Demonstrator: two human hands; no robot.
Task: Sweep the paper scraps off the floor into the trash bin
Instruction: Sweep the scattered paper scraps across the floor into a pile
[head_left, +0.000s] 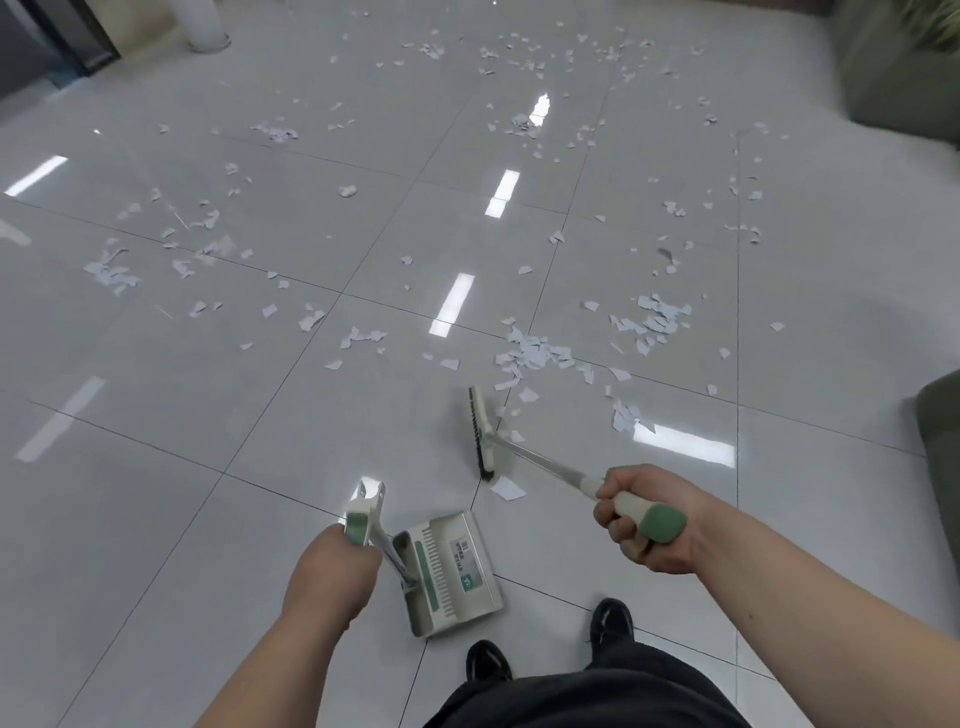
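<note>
White paper scraps (530, 356) lie scattered over the glossy tiled floor, thickest ahead and to the right. My right hand (647, 517) grips the green-tipped handle of a broom (480, 434), whose black bristles touch the floor beside one larger scrap (506, 488). My left hand (332, 566) holds the handle of a cream and green dustpan (449, 571), which rests on the floor just in front of my feet. No trash bin is in view.
Dark green upholstered furniture (904, 67) stands at the top right and another piece (943, 452) at the right edge. A white round base (208, 31) and a dark door frame (78, 41) sit at the top left. My black shoes (613, 621) are at the bottom.
</note>
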